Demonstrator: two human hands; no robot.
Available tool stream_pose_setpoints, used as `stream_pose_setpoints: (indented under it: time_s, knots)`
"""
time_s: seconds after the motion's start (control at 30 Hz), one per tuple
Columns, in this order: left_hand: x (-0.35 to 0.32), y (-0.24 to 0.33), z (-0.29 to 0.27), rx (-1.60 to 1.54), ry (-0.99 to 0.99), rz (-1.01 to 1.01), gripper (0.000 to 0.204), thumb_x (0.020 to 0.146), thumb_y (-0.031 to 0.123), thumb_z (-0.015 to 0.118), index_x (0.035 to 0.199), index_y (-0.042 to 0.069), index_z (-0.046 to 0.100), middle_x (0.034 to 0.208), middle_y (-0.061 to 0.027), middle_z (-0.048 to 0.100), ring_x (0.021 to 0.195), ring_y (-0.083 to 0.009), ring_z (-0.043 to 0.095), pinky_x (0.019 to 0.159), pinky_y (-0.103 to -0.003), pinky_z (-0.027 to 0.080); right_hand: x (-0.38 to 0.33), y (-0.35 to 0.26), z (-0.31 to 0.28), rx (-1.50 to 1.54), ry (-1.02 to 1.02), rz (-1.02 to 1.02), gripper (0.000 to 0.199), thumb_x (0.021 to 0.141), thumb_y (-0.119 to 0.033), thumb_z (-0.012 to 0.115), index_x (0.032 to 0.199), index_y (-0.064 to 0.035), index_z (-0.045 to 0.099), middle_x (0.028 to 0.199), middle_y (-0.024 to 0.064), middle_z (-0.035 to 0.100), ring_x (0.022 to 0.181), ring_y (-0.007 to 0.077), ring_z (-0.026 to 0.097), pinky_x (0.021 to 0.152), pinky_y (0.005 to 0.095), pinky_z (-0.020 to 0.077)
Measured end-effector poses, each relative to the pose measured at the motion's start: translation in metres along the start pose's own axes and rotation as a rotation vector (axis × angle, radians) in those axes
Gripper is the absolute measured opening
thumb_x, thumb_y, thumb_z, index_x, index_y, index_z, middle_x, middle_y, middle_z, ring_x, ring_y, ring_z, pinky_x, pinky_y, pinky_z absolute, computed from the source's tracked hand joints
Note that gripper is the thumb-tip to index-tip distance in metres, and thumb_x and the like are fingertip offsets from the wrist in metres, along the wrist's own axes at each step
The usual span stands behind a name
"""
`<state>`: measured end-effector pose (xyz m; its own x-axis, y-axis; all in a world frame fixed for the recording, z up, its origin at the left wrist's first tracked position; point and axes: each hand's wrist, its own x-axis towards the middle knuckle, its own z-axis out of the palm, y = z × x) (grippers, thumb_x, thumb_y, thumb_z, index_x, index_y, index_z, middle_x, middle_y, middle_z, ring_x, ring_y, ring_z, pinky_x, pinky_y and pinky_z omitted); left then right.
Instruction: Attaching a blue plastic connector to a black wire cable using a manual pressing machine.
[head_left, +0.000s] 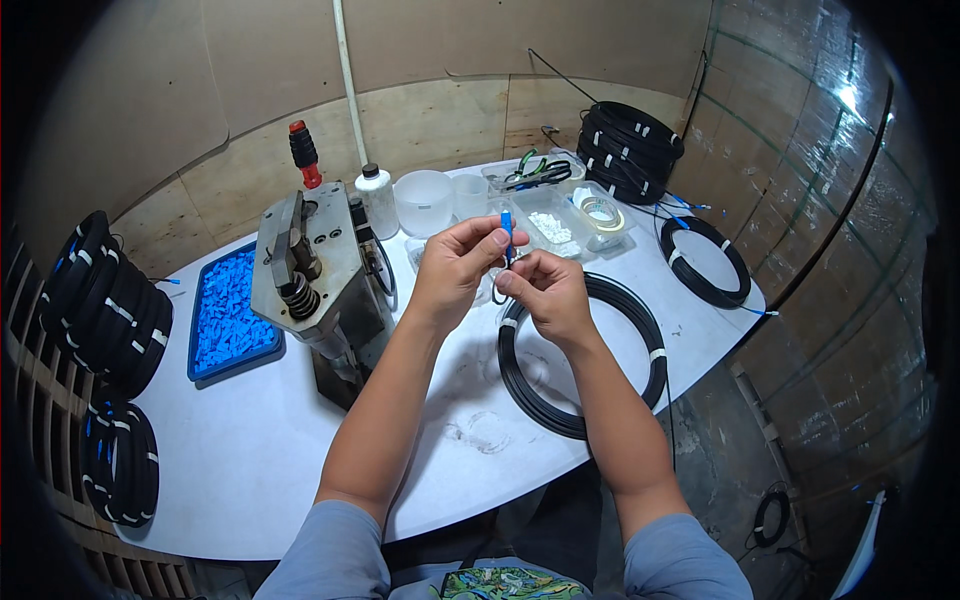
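- Left hand (452, 268) raised above the white bench (260, 450), fingers curled, thumb and forefinger pinched on a small blue plastic connector piece (507, 228) held upright.
- Right hand (545, 290) just beside the left, touching it at the fingertips, closed in a pinch below the same blue piece on a thin black cable end (497, 296) that curves down under the hands.
- Blue piece between both hands, above the bench and near its middle, in front of the clear tubs.
- Large coil of black cable with white tape bands (590, 400) flat on the bench under the right forearm.
- Second, smaller black cable coil (708, 262) on the bench to the right, well apart from the hands.
- Stack of black coils (630, 140) at the far right of the bench, by the wall.
- Grey metal hand press with a spring and a red-tipped handle (305, 265) standing left of the hands, near the left wrist.
- Blue tray filled with small blue plastic parts (232, 310) left of the press, touching its base.
- White plastic bottle with a dark cap (378, 200) behind the press, next to a frosted round tub (424, 202) and a small clear cup (469, 194).
- Clear boxes beyond the hands: one with white bits (548, 228), one with a roll of tape (601, 213), one with green-handled tools (535, 172).
- More black coils (105, 300) stacked off the bench on the left.
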<state>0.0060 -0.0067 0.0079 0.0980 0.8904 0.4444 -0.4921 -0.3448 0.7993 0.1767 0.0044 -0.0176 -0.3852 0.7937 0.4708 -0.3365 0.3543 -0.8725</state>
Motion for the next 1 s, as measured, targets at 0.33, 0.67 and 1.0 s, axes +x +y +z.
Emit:
stream_pose_setpoints:
  time_s: [0.33, 0.67, 1.0]
  knots:
    - [0.0004, 0.0031, 0.0008, -0.148, 0.053, -0.148, 0.024, 0.097, 0.014, 0.072, 0.115, -0.001, 0.071, 0.108, -0.0139, 0.074, 0.092, -0.0181, 0.068, 0.082, -0.033, 0.054, 0.0002, -0.0038, 0.0052, -0.027, 0.043, 0.024, 0.012, 0.093, -0.007, 0.077, 0.088, -0.0017, 0.068, 0.085, 0.0031, 0.070, 0.079, 0.0084, 0.064, 0.073, 0.0248, 0.0533]
    - [0.0004, 0.0029, -0.0010, -0.123, 0.091, -0.138, 0.022, 0.095, 0.014, 0.074, 0.111, 0.000, 0.074, 0.105, -0.0117, 0.075, 0.091, -0.0160, 0.067, 0.078, -0.032, 0.052, 0.0004, -0.0014, 0.0053, -0.053, 0.043, 0.017, 0.013, 0.095, -0.010, 0.076, 0.090, -0.0011, 0.068, 0.084, 0.0033, 0.070, 0.078, 0.0082, 0.064, 0.073, 0.0242, 0.0526]
    - [0.0006, 0.0018, -0.0011, -0.039, 0.067, -0.155, 0.021, 0.095, 0.016, 0.075, 0.109, 0.001, 0.075, 0.101, -0.0089, 0.075, 0.085, -0.0141, 0.068, 0.078, -0.030, 0.054, 0.0013, -0.0011, 0.0075, 0.004, 0.070, 0.025, 0.013, 0.095, -0.010, 0.075, 0.099, 0.0015, 0.071, 0.087, 0.0045, 0.072, 0.079, 0.0101, 0.067, 0.074, 0.0253, 0.0547]
